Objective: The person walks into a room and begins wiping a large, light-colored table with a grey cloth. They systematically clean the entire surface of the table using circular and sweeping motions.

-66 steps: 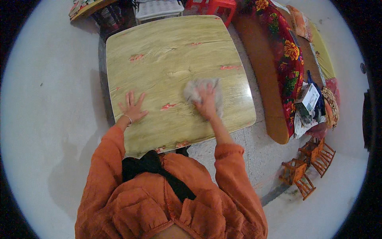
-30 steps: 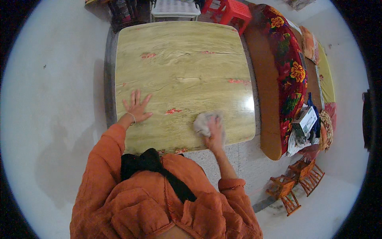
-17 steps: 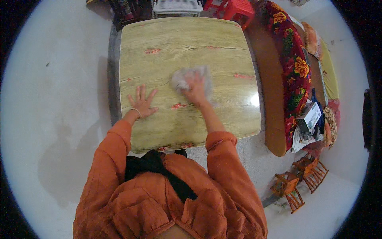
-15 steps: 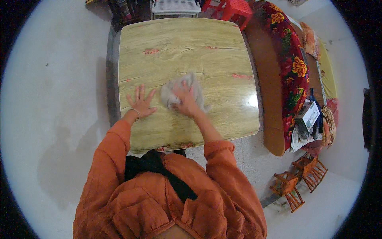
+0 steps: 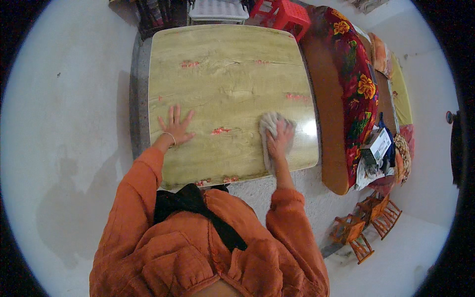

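Note:
A square table (image 5: 227, 84) with rounded corners has a yellow-green wood-grain top with small red floral patches. My left hand (image 5: 177, 126) lies flat near its left edge, fingers spread, with a thin bracelet at the wrist and nothing held. Toward the right side of the tabletop, my right hand (image 5: 280, 138) presses down on a crumpled grey cloth (image 5: 269, 121). The cloth bunches past the fingertips and trails toward the near edge. Both hand and cloth are a little blurred.
Beyond the far edge stand a white woven-seat chair (image 5: 217, 11) and red plastic stools (image 5: 291, 17). To the right is a brown couch (image 5: 324, 99) with a red floral cover (image 5: 363, 94). A box (image 5: 380, 144) sits there, and small wooden chairs (image 5: 349, 230) stand nearer.
My right hand and the cloth have slid from the table's middle to its right side, slightly nearer me, baring a red floral patch. My left hand stays in place.

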Demonstrator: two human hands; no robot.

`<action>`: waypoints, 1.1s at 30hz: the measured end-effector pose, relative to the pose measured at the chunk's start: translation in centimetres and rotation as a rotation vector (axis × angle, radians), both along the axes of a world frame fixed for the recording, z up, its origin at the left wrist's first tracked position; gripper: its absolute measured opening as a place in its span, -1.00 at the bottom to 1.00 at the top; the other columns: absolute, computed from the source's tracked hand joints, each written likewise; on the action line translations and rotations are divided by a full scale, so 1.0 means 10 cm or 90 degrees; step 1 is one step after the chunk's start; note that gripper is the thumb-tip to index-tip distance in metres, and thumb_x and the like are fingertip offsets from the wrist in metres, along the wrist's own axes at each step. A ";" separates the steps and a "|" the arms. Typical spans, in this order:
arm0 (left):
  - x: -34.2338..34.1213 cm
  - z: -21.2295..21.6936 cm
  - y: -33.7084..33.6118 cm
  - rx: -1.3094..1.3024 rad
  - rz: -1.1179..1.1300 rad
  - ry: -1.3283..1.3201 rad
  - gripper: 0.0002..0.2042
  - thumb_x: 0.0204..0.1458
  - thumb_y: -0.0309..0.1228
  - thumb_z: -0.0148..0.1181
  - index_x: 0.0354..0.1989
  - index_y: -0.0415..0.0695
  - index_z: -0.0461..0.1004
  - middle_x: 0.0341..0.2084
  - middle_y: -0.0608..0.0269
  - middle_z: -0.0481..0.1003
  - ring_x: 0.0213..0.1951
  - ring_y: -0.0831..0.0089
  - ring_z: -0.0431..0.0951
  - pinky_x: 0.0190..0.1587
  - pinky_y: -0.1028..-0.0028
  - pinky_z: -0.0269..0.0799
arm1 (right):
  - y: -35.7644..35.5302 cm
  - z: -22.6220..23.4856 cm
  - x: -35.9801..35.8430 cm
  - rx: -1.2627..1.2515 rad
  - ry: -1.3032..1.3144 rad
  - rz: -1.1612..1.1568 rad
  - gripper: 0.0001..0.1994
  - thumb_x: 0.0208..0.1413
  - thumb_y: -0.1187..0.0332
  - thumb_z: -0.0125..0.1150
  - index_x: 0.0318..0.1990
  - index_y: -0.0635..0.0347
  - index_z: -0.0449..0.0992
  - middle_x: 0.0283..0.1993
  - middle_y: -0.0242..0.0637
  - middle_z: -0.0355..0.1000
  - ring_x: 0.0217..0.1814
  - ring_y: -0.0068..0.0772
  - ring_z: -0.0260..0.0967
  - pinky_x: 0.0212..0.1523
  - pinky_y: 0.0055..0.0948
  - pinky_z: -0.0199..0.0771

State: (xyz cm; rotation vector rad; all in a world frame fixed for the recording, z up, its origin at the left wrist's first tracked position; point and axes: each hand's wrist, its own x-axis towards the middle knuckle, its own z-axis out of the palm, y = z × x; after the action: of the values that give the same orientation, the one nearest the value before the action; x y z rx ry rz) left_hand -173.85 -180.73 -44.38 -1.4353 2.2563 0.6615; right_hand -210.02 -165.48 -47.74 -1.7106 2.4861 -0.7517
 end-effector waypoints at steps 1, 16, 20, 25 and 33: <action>-0.03 -0.03 -0.01 0.001 -0.007 0.004 -0.10 -0.10 0.11 0.11 0.34 0.41 -0.37 0.32 -0.01 -0.64 0.31 -0.01 -0.71 0.06 -0.43 -0.60 | -0.17 -0.12 0.07 -0.024 -0.025 0.045 -0.38 -0.05 0.11 0.21 0.20 0.08 0.25 0.32 -0.08 0.05 0.41 0.14 -0.25 0.32 0.14 -0.47; -0.05 0.00 0.00 -0.029 0.002 -0.009 -0.14 -0.09 0.11 0.10 0.34 0.45 -0.31 0.33 0.09 -0.63 0.33 0.06 -0.69 0.10 -0.40 -0.54 | 1.26 -0.26 -0.24 -0.004 -0.099 0.038 -0.25 -0.11 0.21 0.29 0.28 0.11 0.11 0.39 -0.09 -0.10 0.44 0.13 -0.36 0.35 0.04 -0.40; 0.00 0.07 0.01 -0.017 0.007 0.003 -0.16 -0.08 0.11 0.08 0.34 0.42 -0.29 0.33 0.09 -0.62 0.33 0.08 -0.68 0.10 -0.40 -0.53 | 0.99 -0.24 -0.47 0.040 -0.066 -0.152 -0.26 -0.11 0.20 0.27 0.26 0.14 0.13 0.38 0.00 -0.09 0.43 0.20 -0.35 0.33 0.12 -0.45; 0.03 0.04 0.02 -0.037 0.005 0.015 -0.17 -0.07 0.12 0.06 0.34 0.42 -0.29 0.33 0.07 -0.61 0.34 0.09 -0.67 0.10 -0.39 -0.56 | 0.66 -0.16 0.82 -0.025 -0.035 0.119 -0.26 -0.23 0.30 0.32 0.23 0.02 0.20 0.33 -0.06 0.04 0.43 0.18 -0.30 0.31 0.20 -0.40; 0.16 0.08 0.00 -0.029 -0.086 0.037 -0.15 -0.11 0.14 0.10 0.34 0.44 -0.28 0.33 0.04 -0.59 0.34 0.06 -0.63 0.14 -0.34 -0.56 | 0.82 0.25 1.95 0.177 -0.085 0.354 -0.20 -0.35 0.33 0.38 0.21 -0.07 0.21 0.37 -0.20 0.00 0.46 0.02 -0.32 0.36 0.10 -0.41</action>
State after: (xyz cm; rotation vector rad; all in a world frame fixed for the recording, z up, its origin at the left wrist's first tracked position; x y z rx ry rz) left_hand -172.25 -180.72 -43.62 -1.2847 2.4033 0.6205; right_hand -190.56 -157.27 -45.26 -2.0114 1.7836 -0.4238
